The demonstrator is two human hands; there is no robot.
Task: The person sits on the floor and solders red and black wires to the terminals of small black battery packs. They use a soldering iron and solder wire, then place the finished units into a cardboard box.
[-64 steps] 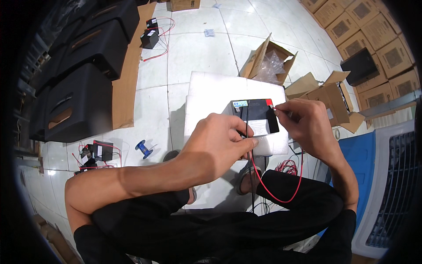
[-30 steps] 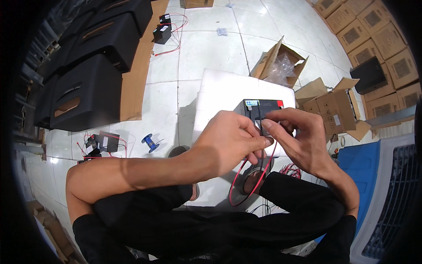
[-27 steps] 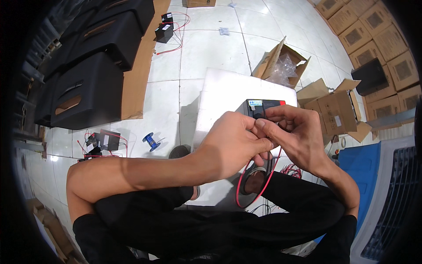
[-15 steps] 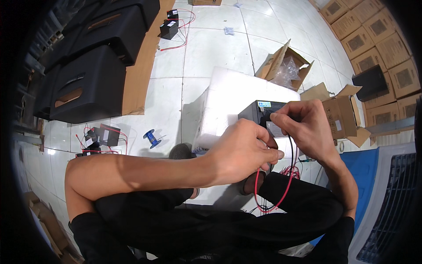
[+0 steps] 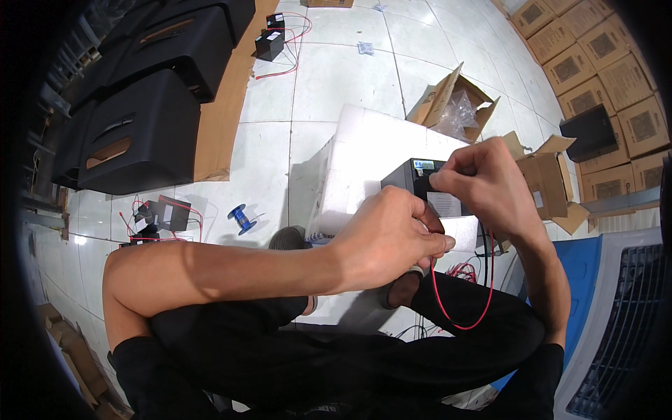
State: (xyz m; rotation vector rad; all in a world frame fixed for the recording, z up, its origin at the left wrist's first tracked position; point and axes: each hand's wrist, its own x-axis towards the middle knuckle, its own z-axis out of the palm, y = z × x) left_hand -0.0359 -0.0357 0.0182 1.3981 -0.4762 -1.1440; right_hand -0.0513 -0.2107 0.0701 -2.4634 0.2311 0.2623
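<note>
A black battery (image 5: 407, 176) with a white label rests on a white foam block (image 5: 353, 136) in front of me. My left hand (image 5: 399, 234) is below its front left corner, fingers pinched on the red wire (image 5: 435, 285), whose loop hangs over my legs. My right hand (image 5: 481, 180) is pinched at the battery's top beside the left terminal; what lies between its fingertips is hidden. A black wire (image 5: 486, 255) and the red one hang beneath this hand.
Black cases (image 5: 136, 140) line cardboard at left. A blue spool (image 5: 242, 220) and wired batteries (image 5: 173, 215), (image 5: 269, 47) lie on the tiles. Open cartons (image 5: 434, 98), (image 5: 546, 185) stand beyond the foam, stacked boxes (image 5: 602, 77) behind. A blue-and-white appliance (image 5: 602, 294) is at right.
My right hand has moved up from beside my left hand to the battery's top. The wire loop has shifted rightward. My left hand stays pinched below the battery.
</note>
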